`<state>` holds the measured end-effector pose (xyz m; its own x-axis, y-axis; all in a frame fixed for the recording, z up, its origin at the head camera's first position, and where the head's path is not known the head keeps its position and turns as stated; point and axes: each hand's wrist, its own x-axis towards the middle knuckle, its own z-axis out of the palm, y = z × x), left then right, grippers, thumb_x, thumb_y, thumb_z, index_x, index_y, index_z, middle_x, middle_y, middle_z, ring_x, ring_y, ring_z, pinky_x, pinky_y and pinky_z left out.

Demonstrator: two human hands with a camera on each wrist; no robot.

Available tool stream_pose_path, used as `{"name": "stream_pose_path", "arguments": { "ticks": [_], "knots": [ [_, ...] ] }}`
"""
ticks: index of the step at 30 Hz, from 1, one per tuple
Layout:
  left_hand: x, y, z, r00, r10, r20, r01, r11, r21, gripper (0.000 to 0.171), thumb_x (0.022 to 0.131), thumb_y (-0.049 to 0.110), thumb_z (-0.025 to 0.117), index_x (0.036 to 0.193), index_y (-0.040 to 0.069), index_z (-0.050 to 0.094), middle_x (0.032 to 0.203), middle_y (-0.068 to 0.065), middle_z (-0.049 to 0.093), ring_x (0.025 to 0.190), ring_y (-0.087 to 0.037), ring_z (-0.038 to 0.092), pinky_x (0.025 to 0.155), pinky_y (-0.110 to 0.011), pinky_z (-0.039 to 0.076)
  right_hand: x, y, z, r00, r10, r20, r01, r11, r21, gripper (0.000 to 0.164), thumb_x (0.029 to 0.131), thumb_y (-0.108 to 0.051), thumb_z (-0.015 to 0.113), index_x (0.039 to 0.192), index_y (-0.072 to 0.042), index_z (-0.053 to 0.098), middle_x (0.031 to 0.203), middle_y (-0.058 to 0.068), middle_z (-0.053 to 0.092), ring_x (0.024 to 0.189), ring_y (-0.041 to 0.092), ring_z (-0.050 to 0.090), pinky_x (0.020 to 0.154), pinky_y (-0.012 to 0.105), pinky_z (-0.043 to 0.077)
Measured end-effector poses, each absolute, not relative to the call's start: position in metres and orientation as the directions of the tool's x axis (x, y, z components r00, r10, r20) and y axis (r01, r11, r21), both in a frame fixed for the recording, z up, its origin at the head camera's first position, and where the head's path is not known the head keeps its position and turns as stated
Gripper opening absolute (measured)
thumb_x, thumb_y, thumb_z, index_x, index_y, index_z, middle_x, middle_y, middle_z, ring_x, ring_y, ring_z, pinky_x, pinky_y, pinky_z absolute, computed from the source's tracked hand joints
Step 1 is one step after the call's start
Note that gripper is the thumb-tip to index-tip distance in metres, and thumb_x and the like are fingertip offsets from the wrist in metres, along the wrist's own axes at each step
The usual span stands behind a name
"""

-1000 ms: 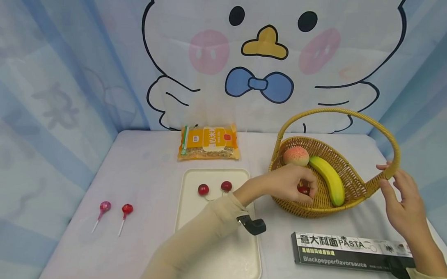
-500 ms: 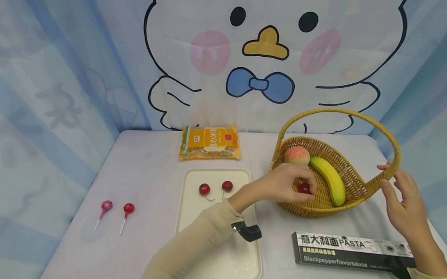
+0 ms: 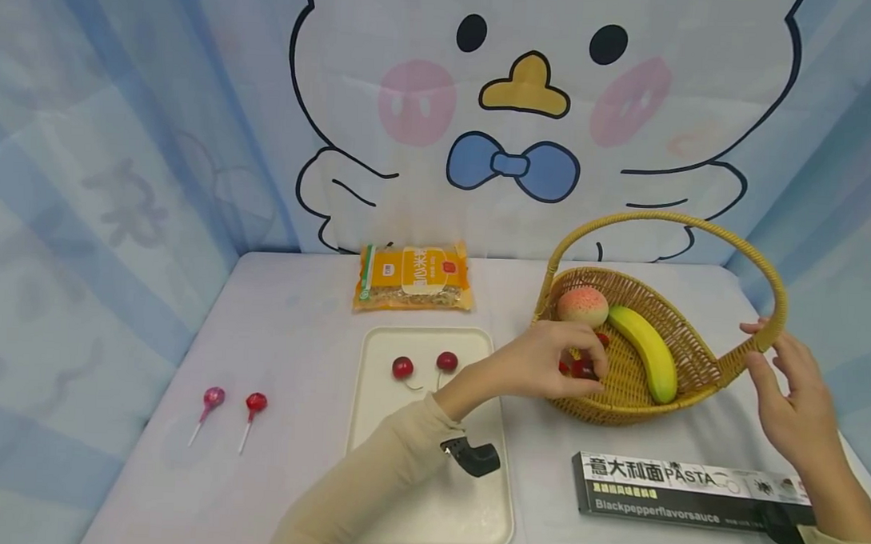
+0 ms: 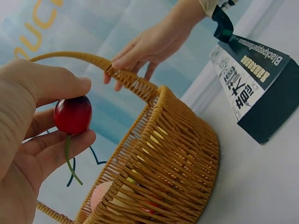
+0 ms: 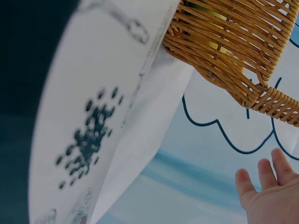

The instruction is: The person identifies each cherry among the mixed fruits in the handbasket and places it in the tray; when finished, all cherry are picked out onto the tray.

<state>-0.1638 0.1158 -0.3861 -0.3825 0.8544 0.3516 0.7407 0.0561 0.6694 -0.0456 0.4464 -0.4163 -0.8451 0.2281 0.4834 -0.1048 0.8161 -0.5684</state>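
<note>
My left hand [image 3: 558, 360] is over the near left side of the wicker basket [image 3: 625, 411], pinching a dark red cherry [image 4: 73, 115] between thumb and fingers. Its green stem hangs down in the left wrist view. My right hand [image 3: 794, 397] holds the right base of the basket handle [image 3: 780, 296], thumb in front and fingertips behind. Several of its fingers [image 5: 265, 175] stretch out straight in the right wrist view. Inside the basket lie a peach [image 3: 582, 307], a banana [image 3: 645, 355] and red fruit partly hidden by my left hand.
Two cherries [image 3: 402, 368] lie on a cream tray [image 3: 426, 536] under my left forearm. Behind it is an orange food packet [image 3: 414, 278]. Two lollipops [image 3: 256, 403] lie at left. A black-and-white pasta box [image 3: 687, 493] sits before the basket, close to my right wrist.
My left hand has shifted slightly left over the basket, uncovering more red fruit, with a cherry in its fingers. My right hand stays at the handle. The head view has turned slightly left.
</note>
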Motion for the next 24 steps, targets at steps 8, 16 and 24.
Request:
{"name": "stream_pose_path", "arguments": {
  "ticks": [8,16,24],
  "knots": [
    [-0.162,0.107,-0.387,-0.396,0.845,0.359,0.737,0.059,0.673,0.015,0.092,0.017,0.084,0.101,0.014,0.073,0.105,0.001,0.072,0.096,-0.003,0.059,0.085,-0.006,0.049,-0.046,0.445,-0.417,-0.841,0.225,0.493,-0.097,0.832,-0.546,0.041,0.114,-0.017,0.047,0.153,-0.008,0.054,0.170,-0.001,0.042,0.160,-0.001,0.027,0.113,0.002,0.013],
    [-0.160,0.096,-0.388,-0.400,0.824,0.402,0.735,0.027,0.677,0.014,0.091,0.014,0.085,0.099,0.012,0.073,0.103,0.000,0.072,0.093,-0.004,0.059,0.086,-0.018,0.056,-0.046,0.445,-0.417,-0.838,0.230,0.494,-0.102,0.825,-0.556,0.041,0.114,-0.017,0.047,0.153,-0.009,0.054,0.163,-0.029,0.037,0.158,-0.003,0.027,0.113,0.002,0.014],
    [-0.158,0.083,-0.388,-0.434,0.809,0.397,0.726,0.054,0.685,0.014,0.091,0.015,0.085,0.098,0.013,0.073,0.102,0.001,0.071,0.093,-0.004,0.057,0.086,-0.019,0.054,-0.046,0.445,-0.417,-0.838,0.219,0.500,-0.108,0.831,-0.546,0.041,0.114,-0.018,0.047,0.154,-0.008,0.054,0.162,-0.032,0.035,0.158,-0.004,0.027,0.114,0.002,0.014]
  ]
}}
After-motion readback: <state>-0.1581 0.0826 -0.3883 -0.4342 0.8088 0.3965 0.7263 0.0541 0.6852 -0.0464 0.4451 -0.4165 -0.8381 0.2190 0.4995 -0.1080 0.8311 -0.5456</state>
